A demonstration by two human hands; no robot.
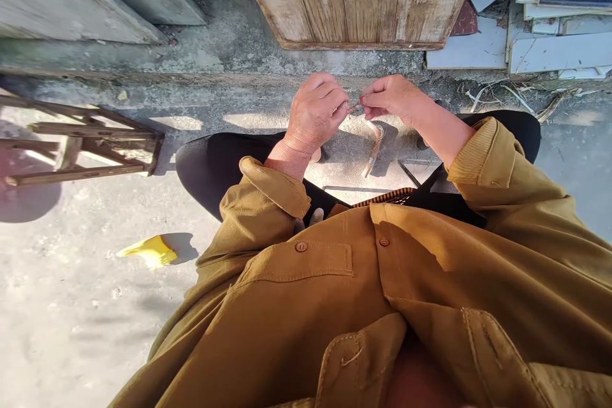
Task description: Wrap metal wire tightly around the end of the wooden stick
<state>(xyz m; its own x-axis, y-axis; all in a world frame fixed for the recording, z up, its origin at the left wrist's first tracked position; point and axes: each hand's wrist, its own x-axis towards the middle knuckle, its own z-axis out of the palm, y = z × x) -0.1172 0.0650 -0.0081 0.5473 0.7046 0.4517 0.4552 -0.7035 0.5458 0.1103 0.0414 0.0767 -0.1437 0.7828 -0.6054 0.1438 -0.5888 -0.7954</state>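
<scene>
My left hand [318, 108] and my right hand [392, 101] are close together in front of my knees. Their fingers are closed, pinching a thin wire-like strand [353, 105] that spans the small gap between them. Whether it is wire or plant fibre I cannot tell. Beneath the right hand, against the sunlit ground, is a curved light-brown bundle [375, 152] with a pale loop at its upper end. A thin dark rod [408, 173] and a long straight bar [351, 189] lie near my lap.
A weathered wooden panel [344, 0] stands ahead. Stacked white tiles [466, 51] are at the right, with dry fibres [521, 95] below them. At the left are a wooden stool [95, 131] lying on its side, grey boards [81, 0] and a yellow scrap [152, 251].
</scene>
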